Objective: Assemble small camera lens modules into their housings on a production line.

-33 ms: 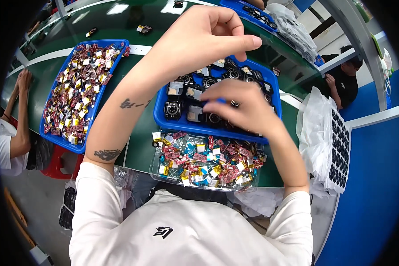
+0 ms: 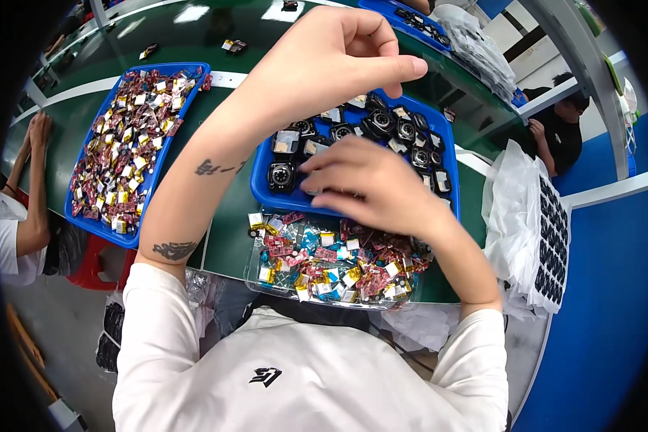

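Small black round parts (image 2: pixel 281 175), each with a lens-like face, lie in loose rows in a blue tray (image 2: pixel 450 155) on the green tabletop (image 2: pixel 227 237), straight ahead of the person. Right hand (image 2: pixel 371 189) rests low over the tray's near edge, fingers spread and curled down onto the parts; whether it grips one I cannot tell. It is the nearer hand to them. Left hand (image 2: pixel 331 61) is raised above the tray's far left corner, fingers curled in, thumb pressed to the forefinger as if pinching something tiny that stays hidden. Just beneath the right wrist, a clear tray (image 2: pixel 255 268) of small colourful pieces sits at the tabletop's near edge. A second blue tray (image 2: pixel 75 210) of similar pieces lies to the left.
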A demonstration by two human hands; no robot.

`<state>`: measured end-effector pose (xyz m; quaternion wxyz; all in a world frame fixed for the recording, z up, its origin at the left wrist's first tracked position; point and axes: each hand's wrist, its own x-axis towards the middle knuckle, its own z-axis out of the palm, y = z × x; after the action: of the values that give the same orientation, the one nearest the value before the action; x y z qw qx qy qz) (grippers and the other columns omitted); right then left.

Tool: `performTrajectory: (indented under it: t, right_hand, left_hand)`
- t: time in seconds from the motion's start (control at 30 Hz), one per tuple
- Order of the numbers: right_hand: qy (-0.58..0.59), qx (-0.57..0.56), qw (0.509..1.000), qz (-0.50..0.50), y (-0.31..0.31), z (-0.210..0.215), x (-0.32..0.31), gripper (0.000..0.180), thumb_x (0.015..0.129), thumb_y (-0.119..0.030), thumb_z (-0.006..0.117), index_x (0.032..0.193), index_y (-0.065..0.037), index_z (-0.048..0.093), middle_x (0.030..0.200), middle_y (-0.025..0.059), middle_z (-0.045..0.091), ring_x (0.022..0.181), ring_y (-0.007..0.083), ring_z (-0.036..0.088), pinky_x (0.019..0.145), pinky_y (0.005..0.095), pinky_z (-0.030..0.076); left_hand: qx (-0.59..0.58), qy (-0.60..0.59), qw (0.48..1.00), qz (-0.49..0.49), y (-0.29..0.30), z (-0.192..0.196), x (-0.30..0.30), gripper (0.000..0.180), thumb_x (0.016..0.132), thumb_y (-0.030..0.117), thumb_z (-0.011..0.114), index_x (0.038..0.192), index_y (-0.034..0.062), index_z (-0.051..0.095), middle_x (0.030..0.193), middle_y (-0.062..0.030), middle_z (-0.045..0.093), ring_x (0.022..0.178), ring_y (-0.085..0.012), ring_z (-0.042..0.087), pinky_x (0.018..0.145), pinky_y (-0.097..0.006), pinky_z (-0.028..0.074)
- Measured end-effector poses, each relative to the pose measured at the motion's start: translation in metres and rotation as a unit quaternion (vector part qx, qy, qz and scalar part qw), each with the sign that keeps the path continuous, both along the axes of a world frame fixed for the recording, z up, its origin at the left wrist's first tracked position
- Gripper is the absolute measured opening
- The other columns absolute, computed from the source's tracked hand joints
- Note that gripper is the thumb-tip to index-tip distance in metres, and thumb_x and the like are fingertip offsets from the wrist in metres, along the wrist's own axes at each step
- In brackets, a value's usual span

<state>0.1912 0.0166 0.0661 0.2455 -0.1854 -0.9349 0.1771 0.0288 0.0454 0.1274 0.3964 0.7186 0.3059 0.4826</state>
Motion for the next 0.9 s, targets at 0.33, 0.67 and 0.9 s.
performTrajectory:
  t: [0.33, 0.67, 0.9]
  right_hand:
    - [-0.117, 0.001, 0.992, 0.05, -0.035, -0.024, -0.025, 0.018, 0.071, -0.022, 0.071, 0.075, -0.006, 0.064, 0.078, 0.0041, 0.057, 0.077, 0.0227, 0.053, 0.068, 0.0361, 0.045]
    - [0.167, -0.329, 0.922, -0.116, -0.017, 0.033, 0.026, 0.012, 0.082, 0.002, 0.064, 0.093, 0.006, 0.065, 0.088, 0.0101, 0.067, 0.079, 0.0127, 0.063, 0.069, 0.0244, 0.05]
    - [0.273, -0.201, 0.929, -0.15, -0.008, 0.044, 0.052, 0.014, 0.081, -0.005, 0.064, 0.092, 0.003, 0.066, 0.08, 0.0056, 0.067, 0.068, 0.0075, 0.06, 0.061, 0.0214, 0.047]
  left_hand:
    - [-0.047, -0.064, 0.993, -0.084, -0.007, 0.011, 0.002, 0.027, 0.088, 0.021, 0.065, 0.07, 0.0003, 0.059, 0.061, -0.0034, 0.06, 0.052, -0.0039, 0.051, 0.047, -0.018, 0.038]
    - [-0.031, 0.068, 0.992, -0.098, -0.007, -0.001, 0.004, 0.019, 0.085, 0.015, 0.067, 0.078, -0.0015, 0.061, 0.071, 0.0016, 0.059, 0.067, -0.0017, 0.053, 0.057, -0.018, 0.042]
    - [-0.099, 0.056, 0.987, -0.112, -0.009, 0.004, 0.008, 0.011, 0.083, 0.007, 0.066, 0.086, -0.002, 0.062, 0.078, -0.0015, 0.062, 0.072, -0.004, 0.056, 0.062, -0.019, 0.046]
